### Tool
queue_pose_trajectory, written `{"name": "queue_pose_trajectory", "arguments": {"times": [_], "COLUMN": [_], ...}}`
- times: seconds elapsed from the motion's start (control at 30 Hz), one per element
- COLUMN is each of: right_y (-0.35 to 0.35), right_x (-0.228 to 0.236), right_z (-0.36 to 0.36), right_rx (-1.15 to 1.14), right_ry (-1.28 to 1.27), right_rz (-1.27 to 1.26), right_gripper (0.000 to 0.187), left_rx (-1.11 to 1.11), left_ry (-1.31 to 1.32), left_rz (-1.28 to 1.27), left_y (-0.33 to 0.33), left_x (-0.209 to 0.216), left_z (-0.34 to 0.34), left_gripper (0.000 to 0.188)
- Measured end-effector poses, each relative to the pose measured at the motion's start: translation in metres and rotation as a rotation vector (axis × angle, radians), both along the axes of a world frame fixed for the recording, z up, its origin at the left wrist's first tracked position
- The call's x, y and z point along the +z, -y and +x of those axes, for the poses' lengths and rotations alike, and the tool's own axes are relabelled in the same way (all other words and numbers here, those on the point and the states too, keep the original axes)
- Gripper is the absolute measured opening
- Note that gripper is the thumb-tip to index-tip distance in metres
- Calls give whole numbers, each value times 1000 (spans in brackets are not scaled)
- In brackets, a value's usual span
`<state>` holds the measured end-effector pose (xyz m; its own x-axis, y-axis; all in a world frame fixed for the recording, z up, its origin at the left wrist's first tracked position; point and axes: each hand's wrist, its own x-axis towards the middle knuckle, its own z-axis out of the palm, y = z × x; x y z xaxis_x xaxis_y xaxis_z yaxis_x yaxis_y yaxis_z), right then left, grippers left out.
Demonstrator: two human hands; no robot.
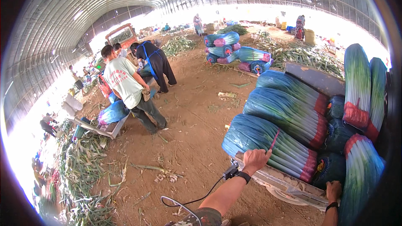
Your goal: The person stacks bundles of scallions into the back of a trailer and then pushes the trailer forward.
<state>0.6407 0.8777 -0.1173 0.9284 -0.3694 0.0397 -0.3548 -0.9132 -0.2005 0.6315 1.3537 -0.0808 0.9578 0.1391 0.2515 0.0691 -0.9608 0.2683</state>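
Observation:
Large bundles of long green onions in blue mesh bags with red mesh ends lie in a cart. My left hand (254, 160) is closed at the near side of the front bundle (268, 146), fingers curled around a pink strap (274, 139) that runs up over it. My right hand (333, 191) has its fingers curled against the lower edge of a dark blue bundle end (328, 169); what they grip is hidden. Beside it, at the right, another onion bundle (363, 171) leans with its red end up.
The cart's wooden edge (289, 190) runs below my hands, and its grey panel (314, 79) stands behind. More bundles (356, 83) rise at the right. Two people (125, 79) work by another cart at left. Stacked bundles (238, 54) and loose leaves (90, 175) lie on the dirt floor.

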Motion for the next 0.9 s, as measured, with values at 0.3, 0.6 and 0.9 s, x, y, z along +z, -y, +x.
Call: {"name": "queue_pose_trajectory", "arguments": {"times": [0.3,0.6,0.9], "right_y": [8,-6,-6], "right_x": [-7,8,5], "right_z": [4,-1,-4], "right_rx": [-20,-26,-14], "right_ry": [-45,-53,37], "right_rz": [29,40,11], "right_gripper": [34,32,29], "left_rx": [0,19,1], "left_ry": [-11,-1,-29], "left_rz": [-29,-79,-59], "left_y": [0,-3,-2], "left_x": [1,-9,-2], "left_z": [0,5,2], "left_gripper": [40,48,43]}}
